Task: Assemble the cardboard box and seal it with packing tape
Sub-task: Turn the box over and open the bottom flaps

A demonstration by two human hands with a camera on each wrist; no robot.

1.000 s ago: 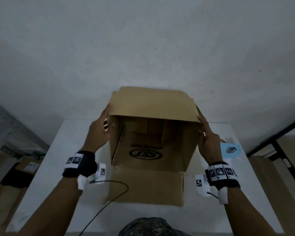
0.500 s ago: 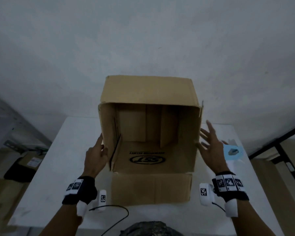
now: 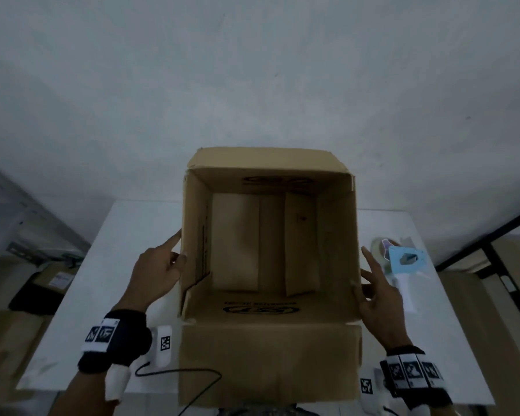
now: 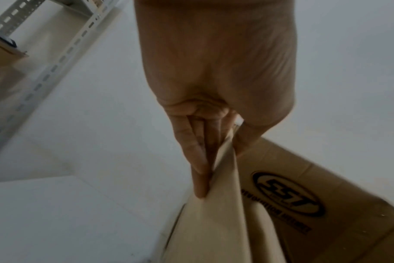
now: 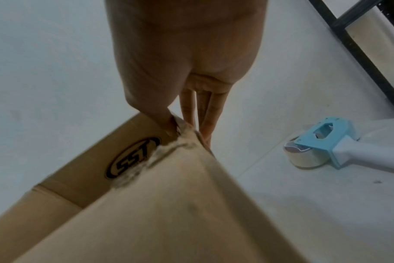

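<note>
A brown corrugated cardboard box (image 3: 267, 250) is seen standing open-topped on a smooth white table (image 3: 111, 265), squarely in front of the person. Its near flap is folded outward and down, the far flap is raised, and two overlapping inner panels line the bottom. A black oval logo is printed on the inner walls. The torn, fuzzy paper edge of a corner is shown in the right wrist view.

The left wall's top edge is pinched by the left hand (image 3: 156, 274), straight fingers (image 4: 191, 153) laid flat outside and the thumb set inside. The right wall is gripped likewise by the right hand (image 3: 379, 298): its thumb is pressed inside at the torn corner, its fingers (image 5: 207, 113) extended along the outside.

A tape dispenser (image 3: 403, 265), of pale blue plastic with a white handle and a clear roll, is laid on the table just beside the right hand.
</note>
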